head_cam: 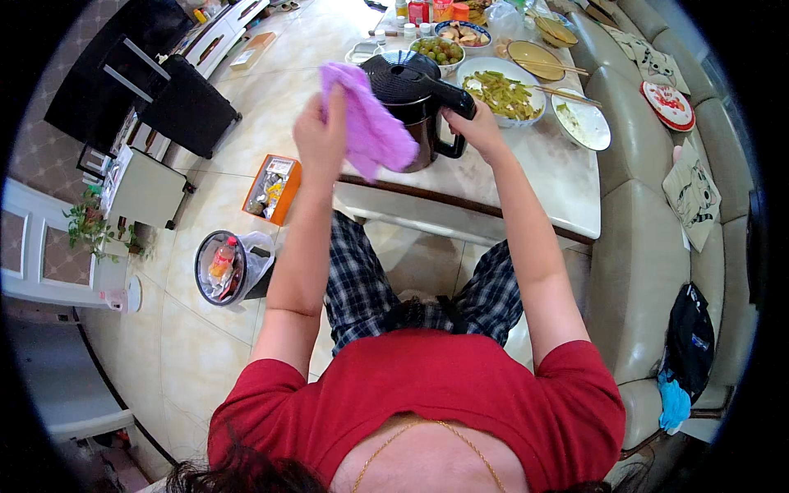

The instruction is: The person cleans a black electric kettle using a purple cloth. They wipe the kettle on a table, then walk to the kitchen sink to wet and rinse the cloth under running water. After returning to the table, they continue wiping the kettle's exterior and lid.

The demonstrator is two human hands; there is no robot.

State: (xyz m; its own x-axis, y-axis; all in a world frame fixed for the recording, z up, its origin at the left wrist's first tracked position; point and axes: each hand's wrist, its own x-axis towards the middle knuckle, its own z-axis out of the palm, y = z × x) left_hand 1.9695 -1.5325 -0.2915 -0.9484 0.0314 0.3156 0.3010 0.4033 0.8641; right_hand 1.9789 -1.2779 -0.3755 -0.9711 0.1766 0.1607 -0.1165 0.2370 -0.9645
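Note:
My left hand (323, 132) holds a pink-purple cloth (370, 129) by its upper left part, and the cloth hangs in front of the left side of a dark kettle-like appliance (397, 77) with a ribbed black lid. The appliance is at the near edge of a marble-topped table (524, 175). On its right side, my right hand (474, 126) is closed around the black handle, below the handle's top. Part of the appliance's brown body is hidden by the cloth.
Behind stand a bowl of green grapes (437, 52), a bowl of green vegetables (502, 92), a white plate (582, 123) with chopsticks, and a yellowish bowl (535, 60). On the floor at left are an orange box (271, 190) and a trash bin (220, 268). A sofa (638, 259) lines the right.

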